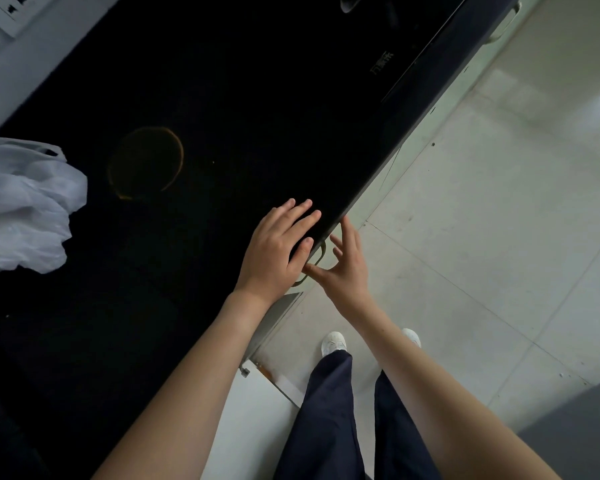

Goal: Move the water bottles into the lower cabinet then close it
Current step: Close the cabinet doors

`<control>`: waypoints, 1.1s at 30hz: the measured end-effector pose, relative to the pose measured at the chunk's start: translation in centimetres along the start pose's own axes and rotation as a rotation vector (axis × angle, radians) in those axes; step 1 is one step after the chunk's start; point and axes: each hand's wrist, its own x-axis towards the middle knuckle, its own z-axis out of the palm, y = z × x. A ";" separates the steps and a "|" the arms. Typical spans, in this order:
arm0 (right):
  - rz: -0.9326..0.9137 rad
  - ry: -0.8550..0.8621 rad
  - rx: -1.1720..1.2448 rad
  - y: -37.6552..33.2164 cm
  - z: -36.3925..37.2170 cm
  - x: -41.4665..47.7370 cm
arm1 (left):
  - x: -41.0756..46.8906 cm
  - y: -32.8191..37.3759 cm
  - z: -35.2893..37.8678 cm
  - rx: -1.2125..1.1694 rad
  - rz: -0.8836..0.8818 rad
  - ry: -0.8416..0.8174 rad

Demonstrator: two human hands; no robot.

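At the far left a crumpled white plastic bag (pixel 25 202) is lying on the black counter (pixel 194 81), and a faint ring mark (pixel 146 162) is showing on the surface beside it. No water bottles are showing anywhere, so they are probably already inside the lower cabinet, hidden beneath the counter; this looks like the closing step.

The left hand (pixel 278 247) is resting flat at the counter's front edge, its fingers (pixel 302 216) straight and close together, holding nothing. Just right of it, the curved handle (pixel 322 252) of the cabinet door (pixel 278 320) is peeking out below the edge. The right hand (pixel 347 268) is hovering at that handle with its fingers (pixel 349 230) spread wide and its thumb reaching toward the bar, gripping nothing.

To do this well, the person should be pushing flat-palmed on the door face near the handle, bracing with the left hand on the counter, and pulling the thumb clear so it is not caught between door and frame. Whether the door is fully seated cannot be told from this angle, so a firm last press is worth making.

Further right, white shoes (pixel 334 342) are standing on the pale tiled floor (pixel 482 220).
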 end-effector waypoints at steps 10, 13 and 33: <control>-0.114 -0.056 -0.446 -6.8 -7.5 -2.9 | -3.7 4.0 -6.2 -0.060 -0.182 -0.036; -0.236 -0.110 -0.584 -10.7 -9.2 -4.5 | -5.0 5.7 -9.6 -0.024 -0.180 0.066; -1.240 -1.027 -0.999 -16.8 -1.2 0.4 | -17.0 13.7 -7.2 0.060 -1.171 0.582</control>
